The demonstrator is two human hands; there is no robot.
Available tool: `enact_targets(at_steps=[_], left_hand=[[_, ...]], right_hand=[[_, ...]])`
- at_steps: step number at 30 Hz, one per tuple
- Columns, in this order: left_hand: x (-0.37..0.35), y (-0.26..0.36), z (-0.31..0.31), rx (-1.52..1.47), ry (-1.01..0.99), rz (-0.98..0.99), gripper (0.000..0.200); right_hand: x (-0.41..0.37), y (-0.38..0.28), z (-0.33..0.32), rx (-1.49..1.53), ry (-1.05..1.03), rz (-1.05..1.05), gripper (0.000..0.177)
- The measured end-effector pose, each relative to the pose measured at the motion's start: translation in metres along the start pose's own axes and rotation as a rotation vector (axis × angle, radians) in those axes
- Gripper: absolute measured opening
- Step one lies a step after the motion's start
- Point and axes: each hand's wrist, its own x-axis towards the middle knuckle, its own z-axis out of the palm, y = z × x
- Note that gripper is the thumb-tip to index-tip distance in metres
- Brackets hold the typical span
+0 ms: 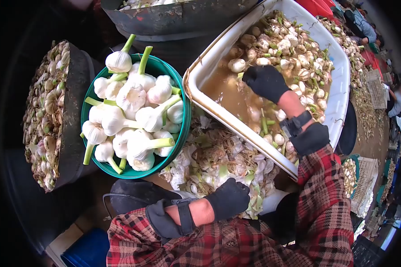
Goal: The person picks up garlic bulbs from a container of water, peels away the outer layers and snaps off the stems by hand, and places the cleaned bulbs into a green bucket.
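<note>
My right hand [267, 83], in a black glove, is over a white tub [240, 135] of brown water and unpeeled garlic. Its fingers curl downward beside a pale garlic bulb [237, 65]; whatever they grip is hidden. In front of my body, my left hand [229, 198], also gloved in black, is closed in a fist above a pile of garlic skins [229, 158]. What it holds, if anything, cannot be made out. Left of the tub, a green bucket [185, 129] is heaped with clean white garlic bulbs [131, 98] with trimmed green stems.
A dark container [73, 115] of unpeeled garlic stands at the far left, and another large dark container [178, 20] is at the top. A blue bin [87, 250] sits at lower left. Along the right are crates [364, 184], more garlic and other people [398, 100].
</note>
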Motion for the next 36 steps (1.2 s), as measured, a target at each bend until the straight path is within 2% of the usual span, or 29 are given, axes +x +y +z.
enact_targets(at_steps=[1, 4, 5, 7, 8, 10, 12, 13, 15, 16, 18, 19, 21, 23, 25, 26, 28, 29, 30, 32, 36], left_hand=[[0.001, -0.001, -0.002, 0.005, 0.0, -0.005, 0.009], [0.005, -0.007, -0.009, -0.025, 0.029, 0.018, 0.013], [0.005, -0.009, -0.013, -0.028, 0.076, 0.028, 0.015], [0.008, -0.014, -0.02, -0.029, 0.12, 0.04, 0.017], [0.01, -0.016, -0.023, -0.049, 0.116, -0.026, 0.018], [0.014, -0.021, -0.039, -0.069, 0.122, -0.095, 0.02], [0.016, -0.027, -0.064, -0.41, 0.457, -0.316, 0.021], [0.017, -0.032, -0.065, -0.413, 0.459, -0.313, 0.021], [0.018, -0.041, -0.066, -0.673, 0.818, -0.496, 0.029], [0.02, -0.046, -0.069, -0.675, 0.815, -0.491, 0.029], [0.024, -0.054, -0.074, -1.061, 0.908, -0.637, 0.037], [0.026, -0.052, -0.079, -1.06, 0.905, -0.637, 0.037], [0.027, -0.044, -0.089, -1.406, 0.954, -0.568, 0.037], [0.025, -0.045, -0.083, -1.389, 1.01, -0.574, 0.037], [0.02, -0.044, -0.08, -1.26, 1.088, -0.591, 0.036], [0.018, -0.044, -0.079, -1.261, 1.077, -0.585, 0.036], [0.019, -0.044, -0.077, -0.996, 1.097, -0.527, 0.037], [0.021, -0.041, -0.076, -1.152, 1.126, -0.487, 0.038], [0.021, -0.04, -0.075, -1.156, 1.12, -0.479, 0.038], [0.021, -0.038, -0.074, -0.895, 1.132, -0.461, 0.039], [0.019, -0.04, -0.062, -0.905, 1.132, -0.436, 0.042]], right_hand=[[0.009, 0.0, 0.003, 0.09, 0.139, -0.003, 0.034], [0.046, 0.002, 0.035, 0.067, 0.3, -0.023, 0.053], [0.051, -0.001, 0.037, 0.072, 0.303, -0.021, 0.053], [0.057, -0.007, 0.039, -0.137, -0.085, 0.133, 0.054], [0.056, -0.002, 0.044, -0.136, -0.084, 0.132, 0.054], [0.047, 0.013, 0.056, 0.037, 0.087, -0.023, 0.052], [0.021, 0.004, 0.029, 0.146, 0.132, -0.03, 0.056], [0.006, -0.002, 0.012, 0.234, 0.231, -0.075, 0.059], [-0.026, -0.016, -0.017, 0.312, 0.391, -0.178, 0.065], [-0.044, -0.024, -0.029, 0.303, 0.45, -0.235, 0.067], [-0.08, -0.053, -0.049, 0.33, 0.48, -0.214, 0.068], [-0.098, -0.068, -0.051, 0.36, 0.499, -0.209, 0.069], [-0.128, -0.098, -0.048, 0.467, 0.519, -0.204, 0.066], [-0.147, -0.114, -0.045, 0.491, 0.518, -0.187, 0.064], [-0.157, -0.119, -0.044, 0.703, 0.575, -0.194, 0.052], [-0.161, -0.12, -0.045, 0.7, 0.583, -0.186, 0.052], [-0.166, -0.119, -0.048, 0.641, 0.64, -0.053, 0.038], [-0.166, -0.123, -0.049, 0.628, 0.699, 0.011, 0.023], [-0.168, -0.124, -0.049, 0.622, 0.704, 0.016, 0.023], [-0.171, -0.127, -0.043, 0.52, 0.7, 0.065, 0.016], [-0.175, -0.13, -0.035, 0.372, 0.747, 0.054, 0.009]])
